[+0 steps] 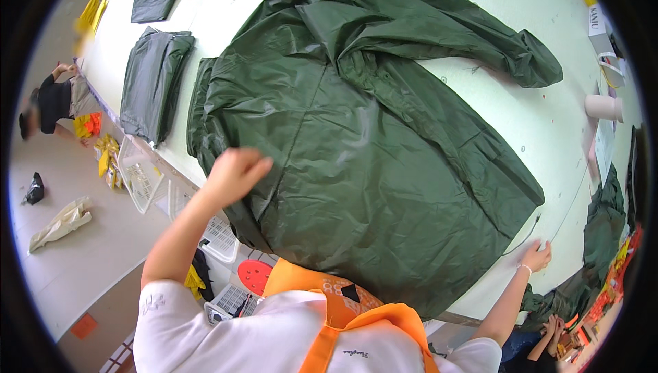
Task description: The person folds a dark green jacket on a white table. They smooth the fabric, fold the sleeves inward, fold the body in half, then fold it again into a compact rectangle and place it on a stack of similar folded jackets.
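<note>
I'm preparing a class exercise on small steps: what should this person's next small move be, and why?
Probably the right hand should lift the thin dark cord and lay it back on the dark green rain garment: the cord sticks out past the garment's edge onto the pale tabletop, close to that hand, which seems empty.

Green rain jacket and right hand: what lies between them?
The head view shows a thin dark cord on the white tabletop, between the green rain jacket and the right hand.
</note>
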### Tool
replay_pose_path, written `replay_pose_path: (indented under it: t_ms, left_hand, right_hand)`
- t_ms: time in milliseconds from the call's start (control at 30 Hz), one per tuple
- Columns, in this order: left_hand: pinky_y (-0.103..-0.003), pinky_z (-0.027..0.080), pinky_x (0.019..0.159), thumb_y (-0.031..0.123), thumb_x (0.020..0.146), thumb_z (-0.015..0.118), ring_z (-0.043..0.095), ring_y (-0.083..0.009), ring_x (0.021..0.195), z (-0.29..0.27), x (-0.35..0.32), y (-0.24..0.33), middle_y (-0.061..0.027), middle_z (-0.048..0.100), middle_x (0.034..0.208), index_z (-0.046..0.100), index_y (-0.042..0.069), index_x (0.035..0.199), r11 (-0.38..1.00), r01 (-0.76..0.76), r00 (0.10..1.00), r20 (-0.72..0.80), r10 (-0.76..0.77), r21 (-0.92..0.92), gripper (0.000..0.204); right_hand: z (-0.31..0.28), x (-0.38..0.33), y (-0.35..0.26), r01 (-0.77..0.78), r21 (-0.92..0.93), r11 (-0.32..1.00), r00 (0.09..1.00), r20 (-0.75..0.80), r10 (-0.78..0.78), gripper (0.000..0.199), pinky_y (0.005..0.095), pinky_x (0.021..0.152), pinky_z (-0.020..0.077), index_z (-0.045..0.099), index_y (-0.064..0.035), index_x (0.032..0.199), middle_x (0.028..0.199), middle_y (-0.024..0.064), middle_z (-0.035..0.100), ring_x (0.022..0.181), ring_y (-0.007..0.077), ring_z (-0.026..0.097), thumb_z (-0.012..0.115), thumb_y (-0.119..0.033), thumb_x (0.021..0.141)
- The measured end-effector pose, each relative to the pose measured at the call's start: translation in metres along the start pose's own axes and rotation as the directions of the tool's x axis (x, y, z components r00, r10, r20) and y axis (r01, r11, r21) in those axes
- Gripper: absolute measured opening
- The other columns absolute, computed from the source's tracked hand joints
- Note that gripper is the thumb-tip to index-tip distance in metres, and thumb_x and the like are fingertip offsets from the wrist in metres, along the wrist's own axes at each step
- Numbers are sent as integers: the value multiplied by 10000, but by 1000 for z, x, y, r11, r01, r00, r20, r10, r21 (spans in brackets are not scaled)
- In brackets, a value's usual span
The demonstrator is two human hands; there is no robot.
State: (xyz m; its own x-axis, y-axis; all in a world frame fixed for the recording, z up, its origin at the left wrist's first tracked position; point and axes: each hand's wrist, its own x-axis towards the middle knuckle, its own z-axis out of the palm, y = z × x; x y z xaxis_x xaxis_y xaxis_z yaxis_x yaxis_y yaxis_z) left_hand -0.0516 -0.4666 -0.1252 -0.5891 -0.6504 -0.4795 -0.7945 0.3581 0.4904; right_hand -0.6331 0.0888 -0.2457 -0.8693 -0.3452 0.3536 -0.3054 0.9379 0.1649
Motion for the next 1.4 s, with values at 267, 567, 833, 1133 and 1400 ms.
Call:
replay_pose_path:
  t_ms: [267,567,833,1133,1400]
  left_hand:
    - [-293,504,607,495,799,649,605,-174,691,-25,223,84,-93,640,808,648,-6,928,912,131,976,-108,-187,-389,518]
    - [-412,251,1095,400,876,575,316,-296,1337,-26,257,148,-239,344,1414,240,-23,1416,544,-283,947,-320,29,-790,763]
    - [-528,157,1083,376,767,671,200,-345,1371,72,-13,7,-184,238,1472,352,66,1377,963,213,808,-584,-79,163,756]
    - [-456,250,1083,180,826,599,293,-341,1336,85,-41,-102,-162,290,1462,323,88,1405,996,-47,822,-563,83,77,647]
    - [-467,259,1081,239,820,623,321,-271,1330,38,49,-99,-129,324,1450,302,78,1408,942,-169,729,-607,317,289,689]
  right_hand:
    - [-51,54,-144,16,536,844,811,486,-325,385,281,530,338,389,-43,670,602,-2,381,572,121,346,659,-250,851]
    - [-33,211,-103,-672,585,-455,546,806,230,415,332,1038,355,475,29,1268,1294,168,506,1209,264,476,430,-246,960]
    - [-171,-108,-284,505,509,697,707,219,-672,642,513,1089,195,225,-41,1447,1503,209,166,1379,379,190,483,-305,921]
    - [-145,-183,-296,471,281,836,831,178,-528,627,576,1072,152,264,-135,1452,1526,137,154,1391,383,149,349,-483,937]
    - [-81,-67,-315,428,256,866,863,168,-476,558,563,1085,149,217,-244,1466,1530,84,160,1397,339,146,356,-439,962]
